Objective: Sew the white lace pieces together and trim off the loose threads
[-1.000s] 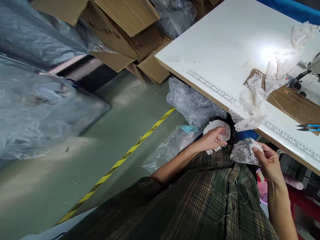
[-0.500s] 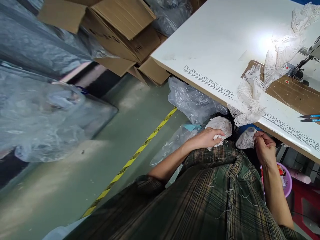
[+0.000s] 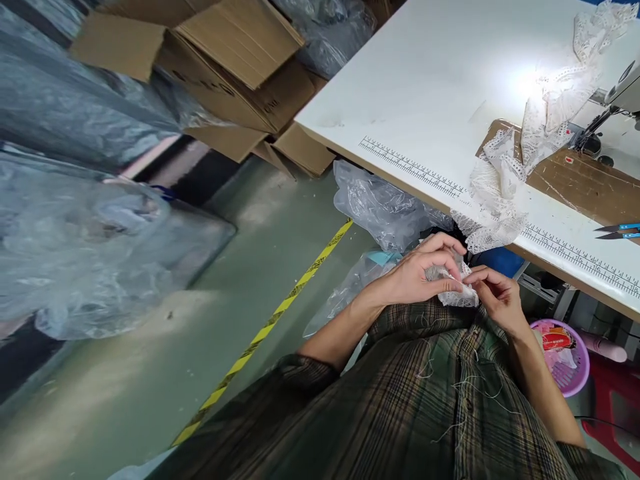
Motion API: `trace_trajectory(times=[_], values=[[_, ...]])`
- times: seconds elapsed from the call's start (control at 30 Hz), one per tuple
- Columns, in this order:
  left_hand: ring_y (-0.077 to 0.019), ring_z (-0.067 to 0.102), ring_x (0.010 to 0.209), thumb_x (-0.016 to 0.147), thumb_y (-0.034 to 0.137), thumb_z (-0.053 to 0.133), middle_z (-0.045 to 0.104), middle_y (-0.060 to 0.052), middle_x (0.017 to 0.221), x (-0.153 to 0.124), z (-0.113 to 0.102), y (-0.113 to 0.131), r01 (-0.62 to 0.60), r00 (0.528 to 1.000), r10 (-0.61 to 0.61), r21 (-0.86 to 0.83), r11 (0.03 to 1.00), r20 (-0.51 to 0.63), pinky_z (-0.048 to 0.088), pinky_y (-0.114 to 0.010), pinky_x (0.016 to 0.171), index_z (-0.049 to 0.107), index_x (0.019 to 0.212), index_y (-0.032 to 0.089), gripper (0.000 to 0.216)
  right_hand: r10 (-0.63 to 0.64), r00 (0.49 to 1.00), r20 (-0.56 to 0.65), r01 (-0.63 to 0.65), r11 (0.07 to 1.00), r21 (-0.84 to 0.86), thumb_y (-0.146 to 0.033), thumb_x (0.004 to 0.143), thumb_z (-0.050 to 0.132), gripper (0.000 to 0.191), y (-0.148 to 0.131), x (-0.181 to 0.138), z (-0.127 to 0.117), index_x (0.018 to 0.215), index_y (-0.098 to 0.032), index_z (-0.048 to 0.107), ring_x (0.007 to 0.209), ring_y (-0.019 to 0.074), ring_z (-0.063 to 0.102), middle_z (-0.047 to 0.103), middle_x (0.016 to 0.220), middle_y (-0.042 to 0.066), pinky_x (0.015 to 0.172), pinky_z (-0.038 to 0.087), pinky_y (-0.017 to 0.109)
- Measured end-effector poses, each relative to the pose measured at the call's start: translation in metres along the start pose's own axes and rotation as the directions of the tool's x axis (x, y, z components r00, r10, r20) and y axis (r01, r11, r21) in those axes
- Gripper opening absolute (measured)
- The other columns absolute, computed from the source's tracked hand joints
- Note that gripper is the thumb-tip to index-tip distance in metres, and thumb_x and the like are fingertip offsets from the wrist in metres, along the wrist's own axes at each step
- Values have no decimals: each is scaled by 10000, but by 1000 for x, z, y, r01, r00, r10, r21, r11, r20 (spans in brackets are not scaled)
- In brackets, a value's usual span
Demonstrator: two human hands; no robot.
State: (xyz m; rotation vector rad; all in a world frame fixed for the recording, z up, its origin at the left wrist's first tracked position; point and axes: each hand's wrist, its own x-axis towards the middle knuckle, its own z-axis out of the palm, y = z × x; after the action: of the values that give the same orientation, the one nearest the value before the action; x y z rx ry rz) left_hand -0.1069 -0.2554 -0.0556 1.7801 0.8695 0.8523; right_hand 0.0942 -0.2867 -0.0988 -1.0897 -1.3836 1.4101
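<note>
A small piece of white lace (image 3: 456, 297) is held over my lap, just below the table's front edge. On its left side my left hand (image 3: 417, 272) has thumb and fingers closed on the lace, with the other fingers curved above it. My right hand (image 3: 500, 300) pinches the lace's right edge between thumb and forefinger. Both hands are close together, and part of the lace is hidden behind the left fingers. A long crumpled lace strip (image 3: 497, 193) runs from the table edge past the sewing machine (image 3: 623, 93).
Thread snips with blue handles (image 3: 625, 230) lie on the white table (image 3: 425, 80). Open cardboard boxes (image 3: 225, 73) and plastic bags (image 3: 75, 247) stand to the left. A purple basket (image 3: 583, 373) sits below the table at right. Yellow-black tape (image 3: 270, 323) crosses the floor.
My right hand has moved left to meet my left hand. The lace pieces, apart in each hand before, are now together between both. The view has shifted slightly.
</note>
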Motion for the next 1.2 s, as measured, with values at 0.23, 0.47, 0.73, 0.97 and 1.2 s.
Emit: trace_trajectory(times=[0.23, 0.47, 0.73, 0.97, 1.2], values=[[-204, 665, 1031, 902, 413, 693, 721, -116, 1087, 6, -4, -12, -25, 993, 38, -116, 993, 110, 487, -402, 982, 633, 821, 161, 271, -158, 982, 101, 168, 981, -94, -339, 858, 689, 113, -21, -5, 3, 880, -233, 657, 775, 164, 617, 685, 873, 27, 713, 496, 303], [-155, 667, 815, 866, 472, 715, 718, -54, 854, 9, -8, -10, 72, 993, -55, -159, 985, 108, 532, -341, 876, 707, 794, 165, 316, -155, 987, 50, 162, 964, -209, -328, 931, 597, 154, -30, -6, 5, 853, -236, 691, 781, 161, 645, 706, 863, 37, 711, 516, 293], [-151, 665, 803, 829, 425, 764, 710, -55, 821, 7, -6, -16, 59, 998, -55, -285, 957, 22, 542, -301, 791, 722, 759, 153, 283, -65, 974, -218, 55, 997, -53, -357, 826, 728, 127, -28, -4, 13, 779, -239, 728, 765, 168, 675, 747, 812, 24, 706, 541, 300], [-98, 633, 699, 795, 459, 788, 671, -25, 775, 5, 6, -16, 119, 990, -139, -425, 898, -16, 512, -220, 665, 605, 765, 137, 371, 9, 959, -283, 0, 999, 32, -409, 729, 806, 220, -30, -4, 15, 710, -227, 684, 679, 150, 656, 730, 730, 10, 633, 541, 277], [-98, 663, 724, 795, 345, 783, 712, -16, 806, 2, 10, -18, 63, 985, -106, -293, 954, -134, 512, -212, 695, 540, 939, 173, 331, 92, 937, -336, -64, 994, 94, -465, 679, 847, 350, -20, -4, 12, 874, -233, 672, 684, 157, 699, 759, 777, 18, 617, 574, 277]])
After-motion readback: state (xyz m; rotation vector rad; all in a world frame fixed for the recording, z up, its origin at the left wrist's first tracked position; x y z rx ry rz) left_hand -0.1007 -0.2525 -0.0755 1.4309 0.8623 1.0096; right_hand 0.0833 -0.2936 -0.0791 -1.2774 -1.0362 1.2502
